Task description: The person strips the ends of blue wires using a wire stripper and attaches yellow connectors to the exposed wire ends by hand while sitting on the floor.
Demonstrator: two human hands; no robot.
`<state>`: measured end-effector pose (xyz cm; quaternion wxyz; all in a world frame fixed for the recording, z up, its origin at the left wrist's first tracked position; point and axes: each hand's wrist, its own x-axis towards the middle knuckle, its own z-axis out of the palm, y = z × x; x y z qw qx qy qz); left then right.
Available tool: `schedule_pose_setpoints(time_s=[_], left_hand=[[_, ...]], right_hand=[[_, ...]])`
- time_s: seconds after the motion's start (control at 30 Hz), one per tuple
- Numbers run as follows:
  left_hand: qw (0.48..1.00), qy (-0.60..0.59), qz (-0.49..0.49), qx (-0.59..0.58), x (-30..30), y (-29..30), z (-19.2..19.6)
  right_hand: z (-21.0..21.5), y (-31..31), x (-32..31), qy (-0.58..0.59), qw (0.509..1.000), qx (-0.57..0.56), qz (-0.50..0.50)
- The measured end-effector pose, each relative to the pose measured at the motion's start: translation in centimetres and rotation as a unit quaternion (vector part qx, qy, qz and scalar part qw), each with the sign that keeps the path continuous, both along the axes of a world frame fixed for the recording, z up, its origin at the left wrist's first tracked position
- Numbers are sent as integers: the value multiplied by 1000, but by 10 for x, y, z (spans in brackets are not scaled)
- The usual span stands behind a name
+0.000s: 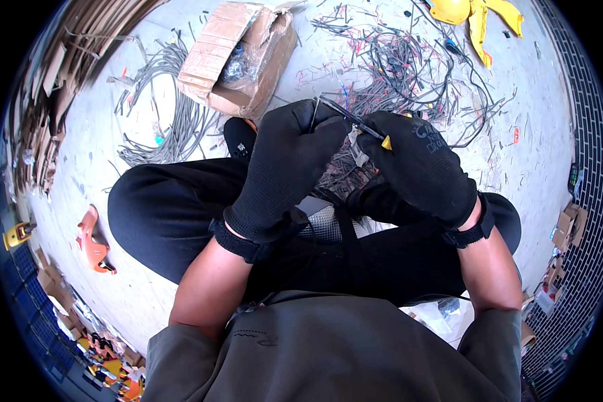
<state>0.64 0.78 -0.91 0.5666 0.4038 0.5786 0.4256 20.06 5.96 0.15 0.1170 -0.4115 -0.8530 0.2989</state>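
Observation:
Both my hands wear black work gloves and meet in front of my crossed legs. My left hand [291, 157] is closed, its fingers pinching a thin dark cable [345, 112] that runs across to the other hand. A thin pale strand [315, 112] stands up by the left fingers. My right hand [419, 164] is closed round the cable's other part, and a small yellow piece [386, 142] sticks out at its fingertips; its kind cannot be made out. Below the hands, a heap of short dark cable pieces [345, 171] lies between my legs.
Ahead stands an open, torn cardboard box [211, 57] with clear plastic inside. Coiled grey cable [171, 127] lies left of it, tangled cable scraps [395, 74] to its right. Yellow plastic parts [477, 30] lie far right, an orange part [92, 244] at left. Flattened cardboard [57, 87] lines the left edge.

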Motion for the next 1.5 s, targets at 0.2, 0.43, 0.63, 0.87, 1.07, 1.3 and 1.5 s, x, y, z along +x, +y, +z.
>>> schedule_pose_setpoints(time_s=[0.2, 0.43, 0.63, 0.87, 1.07, 1.3, 1.5], left_hand=[[1000, -10, 29, 6, 3, 0, -2], [999, 24, 29, 36, 4, -1, -4], [996, 24, 11, 91, 4, -1, -3], [995, -3, -6, 99, 4, -2, -3], [987, 18, -106, 115, 14, -17, 20], [997, -72, -1, 4, 0, -13, 13], [995, -87, 22, -36, -4, -10, 26]], right_hand=[[1, -2, -2, -31, 999, 6, 5], [1, -2, -1, -62, 997, 31, 16], [5, 2, -2, -61, 998, 13, 11], [6, 7, 0, -37, 999, -10, -16], [-26, 49, 40, -63, 997, 21, -34], [0, 64, 33, -53, 992, -53, -98], [7, 58, 30, -71, 984, -144, -74]])
